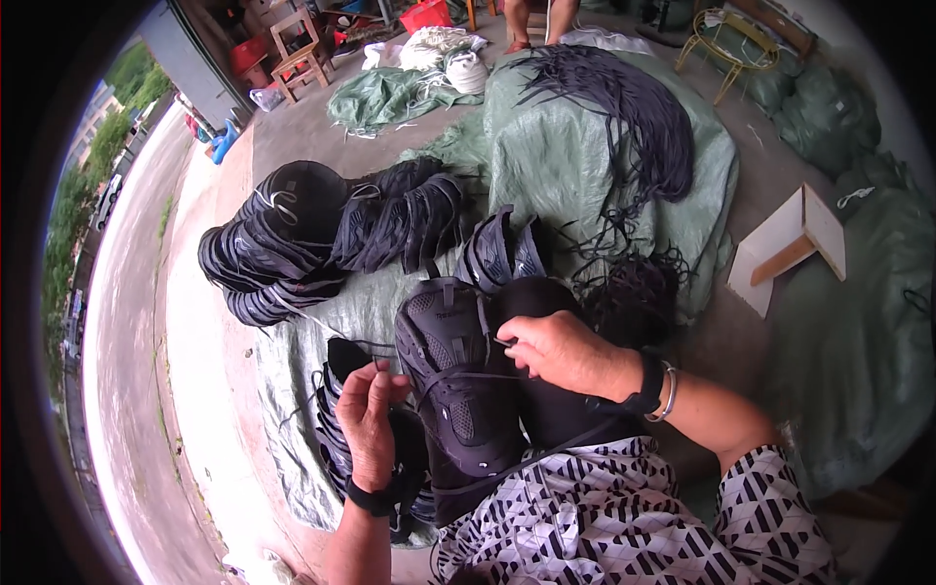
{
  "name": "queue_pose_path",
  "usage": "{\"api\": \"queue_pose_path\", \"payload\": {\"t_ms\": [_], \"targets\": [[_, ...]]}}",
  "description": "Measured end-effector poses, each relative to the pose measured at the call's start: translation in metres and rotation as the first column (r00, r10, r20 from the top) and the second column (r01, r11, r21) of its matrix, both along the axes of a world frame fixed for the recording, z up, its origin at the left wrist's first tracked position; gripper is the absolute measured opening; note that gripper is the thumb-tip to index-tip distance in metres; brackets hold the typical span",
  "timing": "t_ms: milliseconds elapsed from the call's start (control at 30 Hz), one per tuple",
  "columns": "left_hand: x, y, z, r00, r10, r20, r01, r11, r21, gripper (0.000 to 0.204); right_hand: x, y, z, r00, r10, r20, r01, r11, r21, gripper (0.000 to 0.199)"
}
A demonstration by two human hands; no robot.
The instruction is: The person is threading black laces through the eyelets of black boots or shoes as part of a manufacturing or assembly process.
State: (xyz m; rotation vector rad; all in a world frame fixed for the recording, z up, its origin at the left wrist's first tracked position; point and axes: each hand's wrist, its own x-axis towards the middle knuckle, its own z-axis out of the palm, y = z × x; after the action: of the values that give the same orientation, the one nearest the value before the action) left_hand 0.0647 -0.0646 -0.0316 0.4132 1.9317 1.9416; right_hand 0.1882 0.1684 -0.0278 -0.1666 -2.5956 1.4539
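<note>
A black shoe upper point(470, 426) with mesh panels lies lengthwise over my lap, its toe end toward me. A dark shoelace point(444, 374) crosses it. My left hand point(368, 414) is left of the upper, thumb and fingertips pinched on one end of the lace. Over my right thigh, my right hand point(561, 353) has its fingers curled closed on another part of the lace, with a short dark tip poking out. A long strand of lace also trails below my right wrist. Beside my left hand, a row of nested black uppers point(331, 429) is partly hidden.
Larger piles of black uppers point(283, 244) sit ahead on a green tarp point(292, 380). Bundled dark laces point(643, 117) drape over a covered heap point(531, 146). To the right are a white angled board point(775, 239) and a yellow stool point(731, 44). Another person's legs point(539, 15) show at the back.
</note>
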Motion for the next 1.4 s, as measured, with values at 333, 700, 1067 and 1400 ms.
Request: {"api": "queue_pose_path", "payload": {"t_ms": [333,700,1067,1400], "targets": [[0.007,0.002,-0.006,0.986,-0.164,-0.003,0.162,0.975,-0.151,0.021,0.0,-0.005,-0.005,0.999,-0.011,0.038,0.009,0.999,0.048,0.012],[0.006,0.001,-0.008,0.963,-0.267,0.029,0.268,0.947,-0.178,0.022,-0.006,-0.02,-0.001,0.983,0.158,-0.095,-0.071,0.798,0.599,0.007],[0.004,0.006,-0.007,0.978,-0.194,0.074,0.204,0.962,-0.18,0.022,-0.016,-0.006,-0.005,0.989,0.112,0.095,-0.117,0.992,0.048,0.005],[-0.032,0.028,0.047,0.309,-0.676,-0.668,-0.111,0.672,-0.732,0.016,-0.027,-0.001,0.026,0.901,0.36,-0.243,0.012,0.54,0.842,0.005]]}}
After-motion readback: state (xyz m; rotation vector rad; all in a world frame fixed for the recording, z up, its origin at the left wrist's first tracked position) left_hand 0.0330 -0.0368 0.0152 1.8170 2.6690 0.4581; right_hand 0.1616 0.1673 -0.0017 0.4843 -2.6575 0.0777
